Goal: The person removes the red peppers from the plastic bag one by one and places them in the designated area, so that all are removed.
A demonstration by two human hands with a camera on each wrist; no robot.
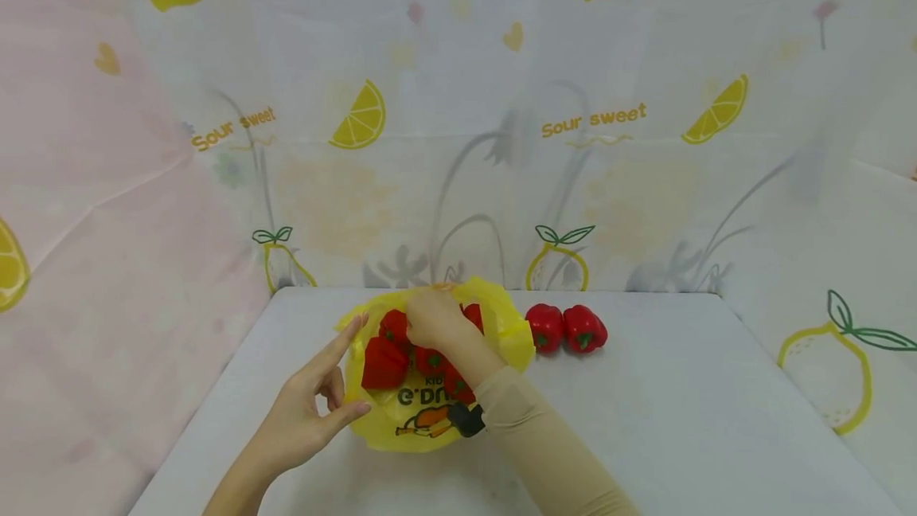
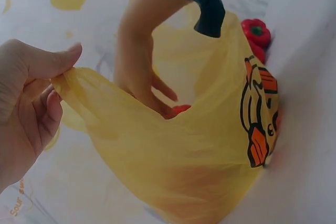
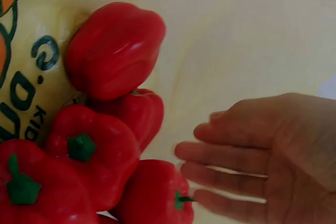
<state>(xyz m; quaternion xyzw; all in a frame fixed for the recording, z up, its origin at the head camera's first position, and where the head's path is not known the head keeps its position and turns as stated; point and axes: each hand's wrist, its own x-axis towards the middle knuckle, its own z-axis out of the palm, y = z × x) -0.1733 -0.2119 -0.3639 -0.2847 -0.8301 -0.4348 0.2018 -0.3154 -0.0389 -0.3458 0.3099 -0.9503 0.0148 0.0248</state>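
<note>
A yellow plastic bag (image 1: 387,438) stands on the table with its mouth spread, and several red bell peppers (image 1: 385,363) lie inside it. My left hand (image 1: 297,420) is at the bag's left side. In the left wrist view, its thumb and fingers pinch the bag's rim (image 2: 79,80) and draw it outward. My right hand (image 1: 435,318) reaches down inside the bag. Seen from the right wrist, that hand (image 3: 252,156) has its fingers extended and holds nothing. Its fingertips are right at the green stem of one bell pepper (image 3: 152,190), beside the heaped others.
Two more red bell peppers (image 1: 583,330) sit side by side on the white table (image 1: 680,420), just right of the bag. Behind the table hangs a lemon-print cloth (image 1: 458,205). A dark device (image 2: 207,14) is strapped to the right wrist.
</note>
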